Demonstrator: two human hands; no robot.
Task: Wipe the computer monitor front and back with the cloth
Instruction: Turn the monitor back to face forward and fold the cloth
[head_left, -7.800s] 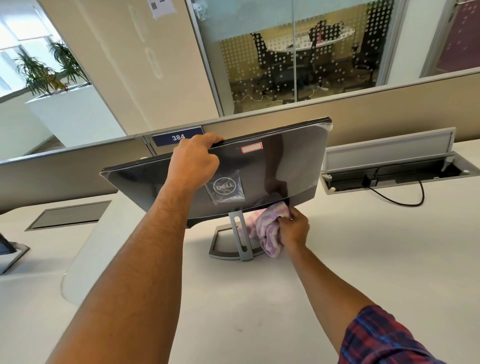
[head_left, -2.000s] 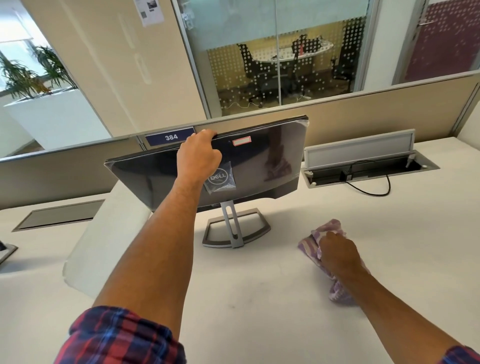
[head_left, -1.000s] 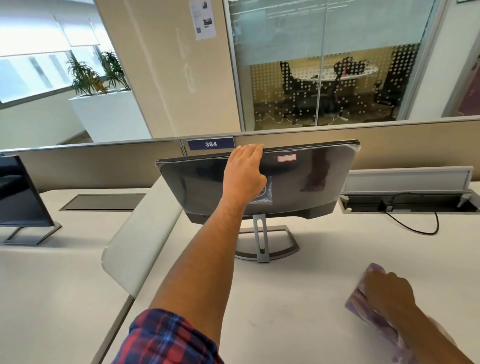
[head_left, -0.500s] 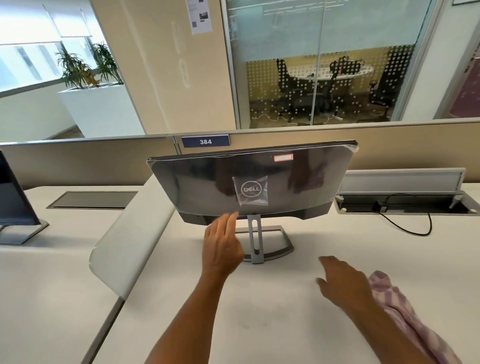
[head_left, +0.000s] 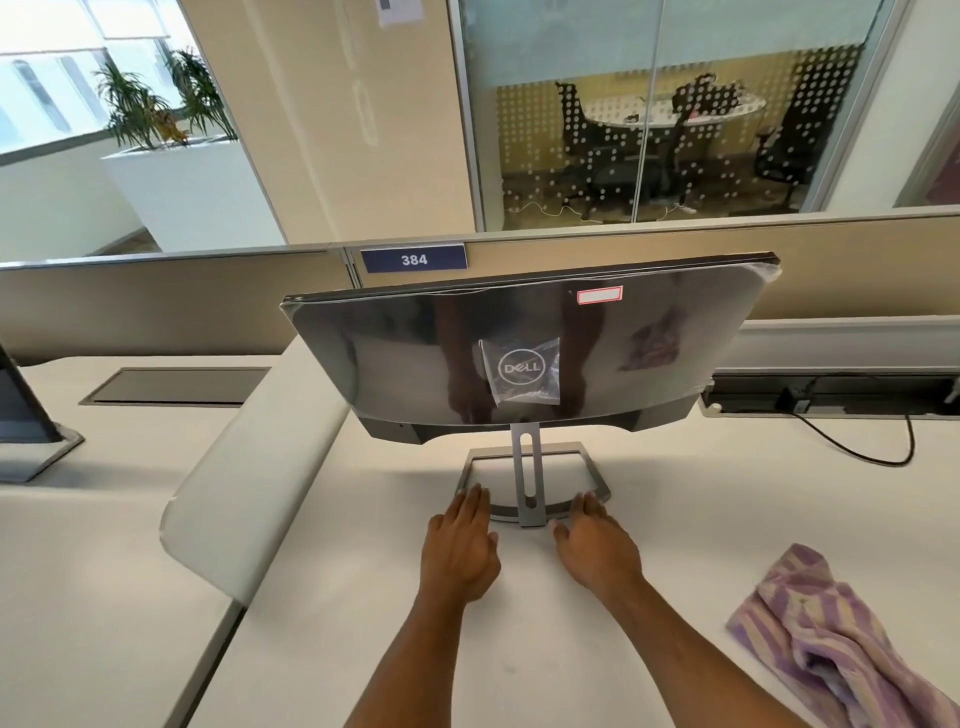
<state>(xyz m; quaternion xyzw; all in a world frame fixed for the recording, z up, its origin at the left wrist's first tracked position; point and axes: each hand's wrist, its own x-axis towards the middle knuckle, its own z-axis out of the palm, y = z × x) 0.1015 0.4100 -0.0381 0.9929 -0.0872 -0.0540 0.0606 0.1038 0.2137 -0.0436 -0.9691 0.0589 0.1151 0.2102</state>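
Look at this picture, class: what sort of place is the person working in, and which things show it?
Most likely an open-plan office. A glossy dark Dell monitor stands on a white desk, a beige partition carries a blue plate numbered 384, and behind a glass wall sit black chairs round a white meeting table.

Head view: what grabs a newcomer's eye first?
The monitor dominates the centre of the desk, its glossy Dell-branded back turned to the camera and wrapped in clear plastic film. Just below it, the left hand and right hand reach with straight fingers to the front corners of the monitor stand base. The purple striped cloth lies loose on the desk at lower right, held by neither hand.
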